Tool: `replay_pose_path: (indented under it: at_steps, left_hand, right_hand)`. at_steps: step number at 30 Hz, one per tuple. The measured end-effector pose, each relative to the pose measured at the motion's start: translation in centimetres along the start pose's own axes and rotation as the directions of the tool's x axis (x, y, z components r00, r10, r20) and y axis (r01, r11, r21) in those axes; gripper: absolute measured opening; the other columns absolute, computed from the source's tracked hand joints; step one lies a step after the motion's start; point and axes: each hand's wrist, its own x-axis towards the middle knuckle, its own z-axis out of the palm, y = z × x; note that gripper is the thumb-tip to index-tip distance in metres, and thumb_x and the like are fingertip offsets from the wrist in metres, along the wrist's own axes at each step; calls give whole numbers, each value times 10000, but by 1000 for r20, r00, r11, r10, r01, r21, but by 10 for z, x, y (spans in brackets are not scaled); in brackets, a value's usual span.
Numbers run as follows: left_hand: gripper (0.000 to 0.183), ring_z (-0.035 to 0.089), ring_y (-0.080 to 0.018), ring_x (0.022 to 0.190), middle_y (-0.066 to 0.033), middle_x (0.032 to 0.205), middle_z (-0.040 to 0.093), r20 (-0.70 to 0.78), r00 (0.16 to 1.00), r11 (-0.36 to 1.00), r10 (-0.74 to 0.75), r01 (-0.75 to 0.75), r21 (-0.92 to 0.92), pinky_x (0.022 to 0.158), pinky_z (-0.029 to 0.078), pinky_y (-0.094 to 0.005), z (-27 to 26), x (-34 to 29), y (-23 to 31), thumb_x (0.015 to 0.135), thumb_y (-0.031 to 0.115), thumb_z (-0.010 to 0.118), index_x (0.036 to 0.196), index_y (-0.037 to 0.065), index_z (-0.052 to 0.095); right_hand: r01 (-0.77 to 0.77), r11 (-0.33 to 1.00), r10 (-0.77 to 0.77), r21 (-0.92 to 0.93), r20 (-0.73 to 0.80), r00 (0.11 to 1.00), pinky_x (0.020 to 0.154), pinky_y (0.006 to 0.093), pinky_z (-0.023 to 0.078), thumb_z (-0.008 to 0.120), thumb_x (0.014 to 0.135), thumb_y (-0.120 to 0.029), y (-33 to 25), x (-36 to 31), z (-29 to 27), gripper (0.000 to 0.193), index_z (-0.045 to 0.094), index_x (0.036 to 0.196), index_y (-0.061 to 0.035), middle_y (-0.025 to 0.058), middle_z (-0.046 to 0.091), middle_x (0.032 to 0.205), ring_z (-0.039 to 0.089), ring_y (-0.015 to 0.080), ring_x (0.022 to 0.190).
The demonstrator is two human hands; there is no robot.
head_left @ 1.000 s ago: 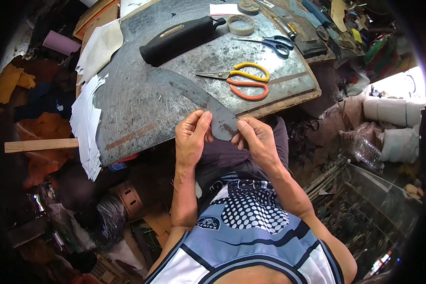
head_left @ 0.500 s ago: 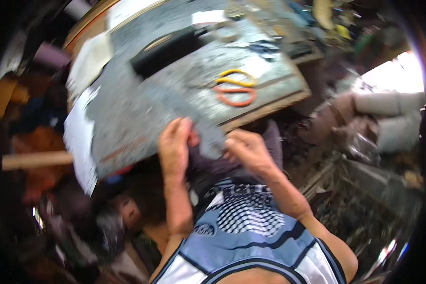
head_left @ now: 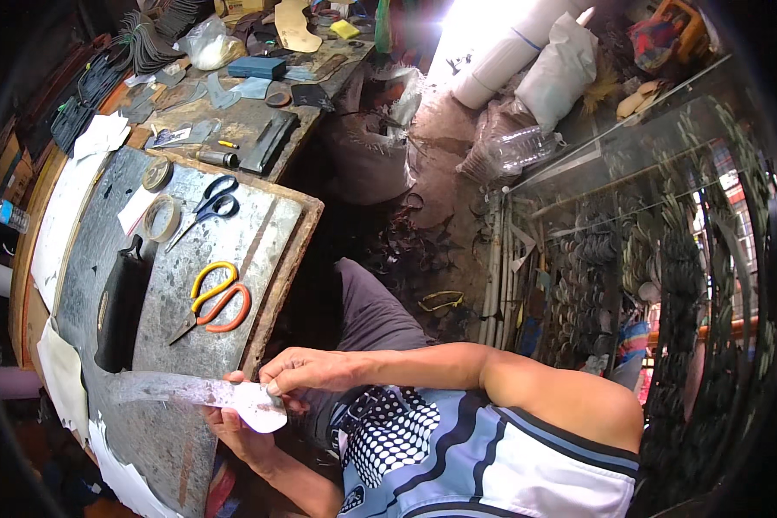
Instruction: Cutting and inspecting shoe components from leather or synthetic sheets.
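A long, flat grey piece of sheet material with a rounded end (head_left: pixel 266 411) is held between my two hands over the near edge of the worktable. My left hand (head_left: pixel 249 442) is closed around it from below, its fingers bent at the near edge. My right hand (head_left: pixel 309 369) pinches its upper edge near the rounded end. The strip's other end reaches left over the tabletop. Just beyond it lie scissors with one yellow and one orange handle (head_left: pixel 218 298). A long black object (head_left: pixel 121 311) lies to the left of them.
Farther up the worktable (head_left: pixel 181 432) are dark-blue-handled scissors (head_left: pixel 213 207), a tape roll (head_left: pixel 161 218) and a round tin (head_left: pixel 157 174). A second bench (head_left: pixel 259 102) holds scraps and a blue box (head_left: pixel 256 68). White sacks (head_left: pixel 557 73) and a rack of hanging dark pieces (head_left: pixel 578 268) stand right.
The view has swung right, so the table now sits at the left. My hands, blurred and farther apart before, are now close together on the grey piece.
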Motion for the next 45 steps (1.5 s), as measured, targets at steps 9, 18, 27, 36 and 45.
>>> replay_pose_path:
  at_steps: [9, 18, 27, 36, 45]
  left_hand:
    - [576, 508, -212, 1115, -144, 1240, 529, -286, 943, 985, 172, -162, 58, 979, 395, -374, -42, 7, 15, 889, 432, 589, 1266, 19, 451]
    - [553, 483, -202, 1199, -117, 1366, 457, -385, 884, 964, 265, -255, 78, 976, 403, -392, -39, 11, 43, 967, 418, 456, 1419, 126, 327]
    - [472, 454, -233, 1238, -140, 1380, 439, -352, 878, 944, 325, -323, 64, 1045, 349, -415, -44, 16, 49, 981, 326, 448, 1407, 153, 343]
    - [433, 516, -274, 1190, -160, 1324, 502, -363, 896, 944, 255, -313, -108, 1036, 384, -445, -81, 24, 34, 959, 300, 466, 1339, 96, 429]
    - [512, 548, -363, 1111, -217, 1343, 439, 123, 809, 776, 574, -586, 234, 825, 534, -475, -19, 112, -25, 827, 76, 660, 1287, 62, 437]
  right_hand:
    - [14, 1000, -11, -23, 122, 992, 508, 222, 431, 536, 904, -227, 13, -9, -16, 247, 559, 771, -20, 14, 546, 633, 544, 78, 545]
    - [-26, 999, 29, -27, 120, 992, 488, 241, 434, 536, 869, -212, 19, -14, -17, 224, 556, 727, -40, 15, 524, 593, 529, 96, 511]
    - [-57, 992, 59, 111, -14, 998, 532, 248, 490, 535, 902, -295, 20, -7, -10, 266, 586, 867, -36, 50, 590, 676, 583, 115, 565]
    - [99, 958, -96, 268, -26, 995, 513, 319, 546, 530, 902, -246, 16, -2, 1, 273, 543, 1062, -26, 89, 618, 792, 637, 178, 625]
    - [330, 944, -318, -5, -282, 905, 622, 296, 531, 505, 947, -240, -3, -59, -19, 277, 568, 1094, -15, 50, 613, 894, 616, 141, 715]
